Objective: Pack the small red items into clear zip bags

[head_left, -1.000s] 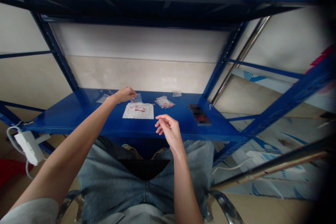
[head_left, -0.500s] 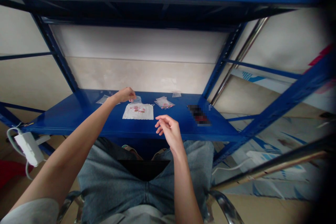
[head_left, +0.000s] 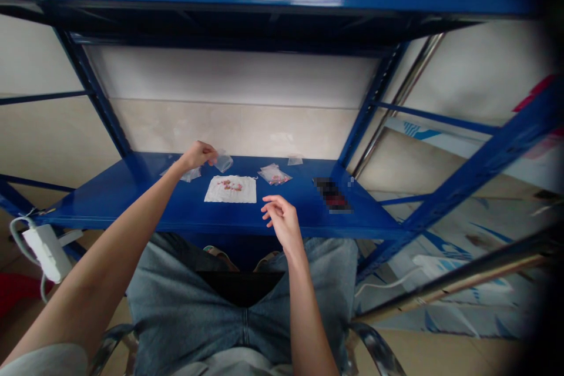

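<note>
Head view: a small clear plastic bag [head_left: 223,161] is pinched in the fingertips of the left hand [head_left: 197,155], above the far part of the blue steel shelf [head_left: 94,211]. The right hand [head_left: 281,220] hovers half open and empty over the shelf's near edge. Between them lies a white sheet with red print [head_left: 230,188]. A crumpled clear bag [head_left: 190,174] lies left of it; a clear bag with red pieces [head_left: 274,174] lies right, near a pixelated object [head_left: 332,195].
</note>
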Tool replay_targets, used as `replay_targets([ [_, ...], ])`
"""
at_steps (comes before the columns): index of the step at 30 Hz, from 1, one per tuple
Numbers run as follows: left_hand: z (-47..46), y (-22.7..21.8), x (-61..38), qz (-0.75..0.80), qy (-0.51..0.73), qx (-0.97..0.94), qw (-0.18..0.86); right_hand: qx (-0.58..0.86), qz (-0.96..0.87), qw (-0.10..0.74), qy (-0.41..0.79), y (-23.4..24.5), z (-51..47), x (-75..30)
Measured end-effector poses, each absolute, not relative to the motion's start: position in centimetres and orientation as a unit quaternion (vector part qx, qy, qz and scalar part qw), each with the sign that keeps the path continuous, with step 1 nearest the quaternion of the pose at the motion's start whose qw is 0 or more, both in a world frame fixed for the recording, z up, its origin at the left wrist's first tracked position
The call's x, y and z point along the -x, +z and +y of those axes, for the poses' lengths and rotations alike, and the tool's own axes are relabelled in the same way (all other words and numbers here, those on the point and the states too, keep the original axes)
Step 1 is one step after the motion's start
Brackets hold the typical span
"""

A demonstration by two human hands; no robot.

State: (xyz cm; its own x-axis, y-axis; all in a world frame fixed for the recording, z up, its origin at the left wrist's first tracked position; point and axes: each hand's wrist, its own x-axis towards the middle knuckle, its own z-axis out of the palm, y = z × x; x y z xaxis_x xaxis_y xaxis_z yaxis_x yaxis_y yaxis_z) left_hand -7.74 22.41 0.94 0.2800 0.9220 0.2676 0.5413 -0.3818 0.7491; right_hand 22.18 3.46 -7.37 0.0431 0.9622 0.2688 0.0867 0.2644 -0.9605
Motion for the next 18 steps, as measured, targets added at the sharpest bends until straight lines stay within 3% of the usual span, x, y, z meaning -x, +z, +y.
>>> replay_targets([
  [7, 20.0, -3.0, 12.9, 0.561, 0.507, -0.567, 0.327, 0.482, -0.577, 0.564, 0.343, -9.2, 4.7, -22.1],
  [12, 18.9, -4.9, 15.0, 0.652, 0.494, -0.519, 0.249, 0.482, -0.586, 0.578, 0.302, -8.5, 6.7, -22.5],
  [16, 18.3, -5.4, 15.6, 0.708, 0.465, -0.513, 0.142, 0.565, -0.551, 0.589, 0.173, -7.3, 12.6, -23.8],
  [18, 18.0, -5.8, 15.2, 0.720, 0.417, -0.551, 0.067, 0.624, -0.553, 0.542, 0.107, -6.7, 15.9, -24.3],
])
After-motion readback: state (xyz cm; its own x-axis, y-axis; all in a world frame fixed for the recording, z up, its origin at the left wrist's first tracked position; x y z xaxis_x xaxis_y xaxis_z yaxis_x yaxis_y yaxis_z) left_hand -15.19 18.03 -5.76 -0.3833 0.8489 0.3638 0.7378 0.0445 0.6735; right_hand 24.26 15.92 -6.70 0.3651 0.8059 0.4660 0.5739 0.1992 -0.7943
